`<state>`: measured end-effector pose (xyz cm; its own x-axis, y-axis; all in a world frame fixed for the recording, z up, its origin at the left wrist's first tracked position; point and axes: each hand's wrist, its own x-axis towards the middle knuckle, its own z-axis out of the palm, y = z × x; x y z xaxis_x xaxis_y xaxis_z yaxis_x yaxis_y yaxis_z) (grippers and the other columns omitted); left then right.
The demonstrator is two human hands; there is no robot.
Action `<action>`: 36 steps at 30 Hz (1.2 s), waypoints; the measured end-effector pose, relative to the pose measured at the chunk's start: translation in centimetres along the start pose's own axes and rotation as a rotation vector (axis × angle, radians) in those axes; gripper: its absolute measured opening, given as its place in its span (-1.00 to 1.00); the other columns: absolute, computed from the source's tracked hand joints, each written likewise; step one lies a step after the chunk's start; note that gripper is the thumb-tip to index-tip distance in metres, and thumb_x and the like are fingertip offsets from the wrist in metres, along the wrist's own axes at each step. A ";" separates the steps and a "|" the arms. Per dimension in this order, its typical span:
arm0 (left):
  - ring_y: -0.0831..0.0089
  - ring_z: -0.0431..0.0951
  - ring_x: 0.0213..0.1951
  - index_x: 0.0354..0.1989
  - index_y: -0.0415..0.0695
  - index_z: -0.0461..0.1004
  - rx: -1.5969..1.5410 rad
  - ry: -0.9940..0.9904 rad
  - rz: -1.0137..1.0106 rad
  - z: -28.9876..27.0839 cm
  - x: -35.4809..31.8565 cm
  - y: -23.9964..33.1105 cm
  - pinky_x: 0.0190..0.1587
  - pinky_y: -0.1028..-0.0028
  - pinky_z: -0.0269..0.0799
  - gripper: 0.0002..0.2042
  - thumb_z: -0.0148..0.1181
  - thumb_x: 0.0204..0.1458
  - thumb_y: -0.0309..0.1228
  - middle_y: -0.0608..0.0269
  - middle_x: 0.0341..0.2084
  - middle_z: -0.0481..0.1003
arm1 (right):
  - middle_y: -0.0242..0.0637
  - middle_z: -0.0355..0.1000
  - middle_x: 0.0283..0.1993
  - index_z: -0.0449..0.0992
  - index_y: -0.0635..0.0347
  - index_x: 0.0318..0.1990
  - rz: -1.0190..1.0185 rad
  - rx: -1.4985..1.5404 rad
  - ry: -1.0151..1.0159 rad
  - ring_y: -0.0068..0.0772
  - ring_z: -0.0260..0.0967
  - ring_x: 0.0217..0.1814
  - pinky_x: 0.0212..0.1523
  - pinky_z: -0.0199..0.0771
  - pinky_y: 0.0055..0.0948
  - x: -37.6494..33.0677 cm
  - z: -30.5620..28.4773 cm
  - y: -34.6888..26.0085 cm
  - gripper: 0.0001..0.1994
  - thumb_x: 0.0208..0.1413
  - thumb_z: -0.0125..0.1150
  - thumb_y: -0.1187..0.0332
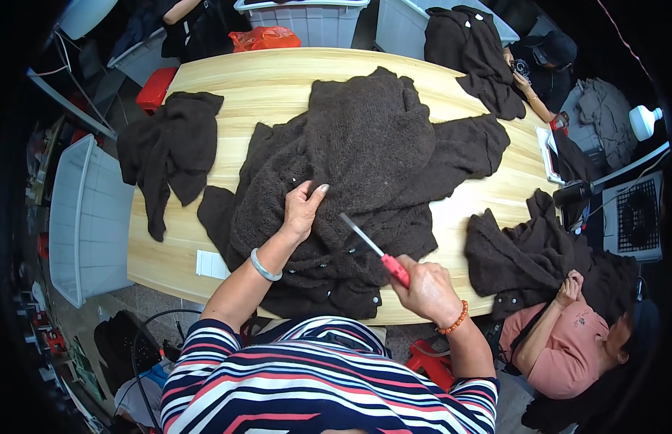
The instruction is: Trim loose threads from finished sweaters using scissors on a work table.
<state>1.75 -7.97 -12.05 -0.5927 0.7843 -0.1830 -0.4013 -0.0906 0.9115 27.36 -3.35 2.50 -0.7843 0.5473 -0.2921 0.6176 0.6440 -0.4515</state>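
Piled in the middle of the table is a dark brown knit garment (365, 137), bulky and crumpled, with small shiny buttons along its near part. My left hand (301, 215) lies on its near left side, fingers curled into the knit and thumb sticking up. In my right hand (426, 289) I grip a red-handled tool (368, 242) with a long, thin metal shaft. Its tip points up and left, over the garment and close to my left hand. The tip's exact form is too small to tell.
Other dark garments lie at the table's left (177, 137), far right (488, 87) and near right (524, 249). Co-workers sit at the right, one in a pink shirt (560, 347). A white label (211, 265) lies near the front edge; grey bins (83, 217) surround the table (235, 72).
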 end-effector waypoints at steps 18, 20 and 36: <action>0.12 0.52 -0.36 -0.21 -0.27 0.52 0.973 -0.292 0.563 -0.4 -2.9 0.6 -0.25 0.34 0.45 -0.67 0.01 -0.22 -0.69 0.07 -0.41 0.49 | -0.03 0.43 -0.61 0.48 0.11 -0.24 0.059 -0.015 -0.032 0.06 0.49 -0.47 -0.36 0.48 -0.05 -4.6 1.8 0.9 -0.81 0.05 0.22 0.25; 0.37 0.59 -0.33 -0.20 -0.28 0.54 0.768 -0.282 0.318 -1.3 -2.0 0.2 -0.21 0.45 0.47 -0.74 -0.02 -0.05 -0.67 0.22 -0.30 0.59 | 0.00 0.44 -0.57 0.49 0.09 -0.14 0.076 0.044 0.013 0.12 0.47 -0.44 -0.35 0.45 -0.05 -4.8 2.1 1.3 -0.75 0.06 0.25 0.23; 0.39 0.42 0.10 0.15 -0.14 0.35 -0.117 -0.087 -0.177 -3.1 -0.6 2.6 0.16 0.28 0.34 -0.68 -0.15 0.31 -0.32 0.24 0.06 0.44 | -0.02 0.45 -0.58 0.48 0.11 -0.21 0.016 0.084 0.047 0.06 0.50 -0.46 -0.39 0.48 -0.07 -3.4 2.9 0.7 -0.80 0.07 0.25 0.25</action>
<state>-1.11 -10.58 -10.76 -0.4459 0.8436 -0.2992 -0.5750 -0.0137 0.8181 30.29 -6.27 0.71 -0.7698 0.5825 -0.2609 0.6210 0.5889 -0.5173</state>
